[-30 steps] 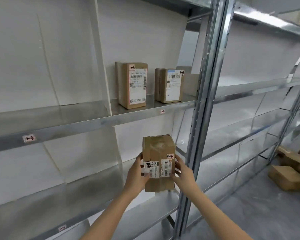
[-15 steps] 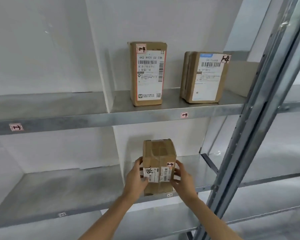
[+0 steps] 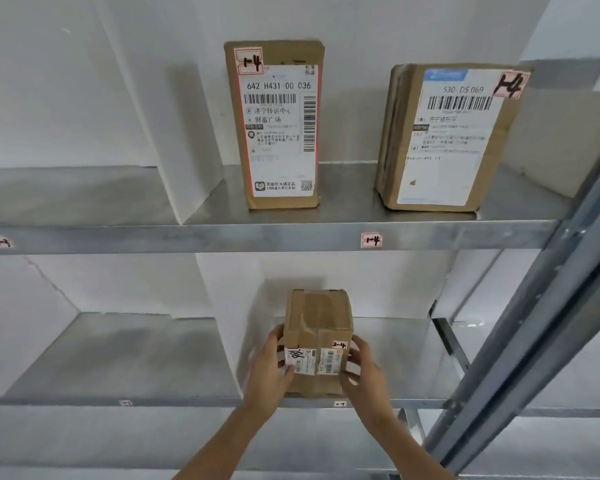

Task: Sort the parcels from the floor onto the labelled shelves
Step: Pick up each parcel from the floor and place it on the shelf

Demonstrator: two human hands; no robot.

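Small brown taped cardboard parcel (image 3: 317, 327) marked 2-4, upright at the front of the lower grey metal shelf (image 3: 146, 362), apparently resting on it, left hand (image 3: 269, 370) and right hand (image 3: 365, 374) clasping its two sides.

Lower-left shelf tag (image 3: 125, 403) too small to read, upper-left tag (image 3: 0, 242) blurred

Left hand (image 3: 269, 372), right hand (image 3: 364, 374) — fingers (image 3: 358, 344) curled

A small taped cardboard parcel (image 3: 317, 327) marked 2-4 stands upright at the front of the lower shelf (image 3: 402, 358), just above the 2-4 tag (image 3: 340, 404), gripped between the left hand (image 3: 269, 372) and the right hand (image 3: 364, 374). Two taller parcels, the left tall parcel (image 3: 278, 133) and the right tall parcel (image 3: 447, 140), both marked 1-4, stand apart on the upper shelf (image 3: 222, 237).
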